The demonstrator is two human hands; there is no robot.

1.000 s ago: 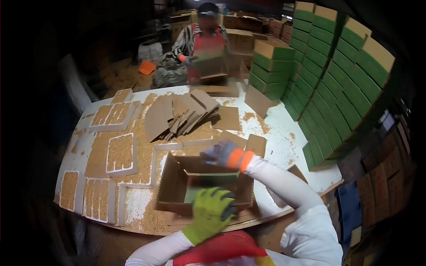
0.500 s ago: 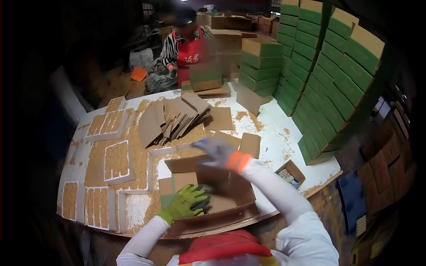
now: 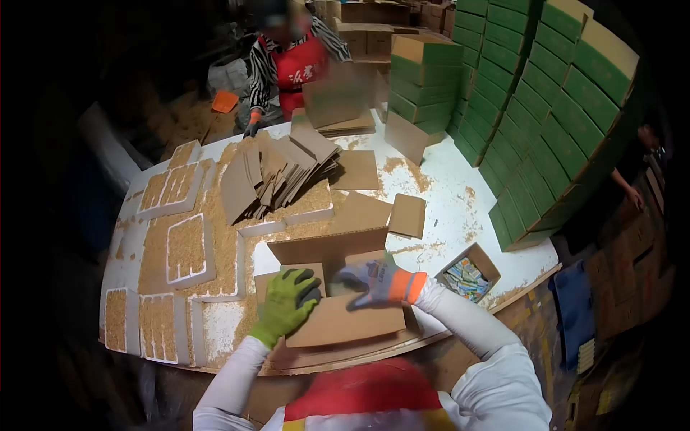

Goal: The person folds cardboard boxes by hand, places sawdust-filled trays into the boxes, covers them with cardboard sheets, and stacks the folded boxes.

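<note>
In the head view, the cardboard carton (image 3: 348, 325) sits at the worktop's (image 3: 449, 176) near edge, its far flap upright. Sawdust-filled white trays (image 3: 188, 249) stand left, fanned cardboard sheets (image 3: 282, 172) beyond, stacked green cartons (image 3: 550, 118) far right, and a small box (image 3: 491, 260) of packets (image 3: 463, 279) nearer right. The left hand (image 3: 289, 305) rests on the carton's left side, fingers pointing right; the right hand (image 3: 377, 282), blurred, reaches leftward over it. I cannot tell whether either pinches cardboard.

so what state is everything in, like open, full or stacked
Cardboard box: partly closed, back flap standing up
Small box: open, packets inside
White trays: holding tan crumbs
Cardboard sheets: fanned in a loose pile
Green boxes: stacked
</note>
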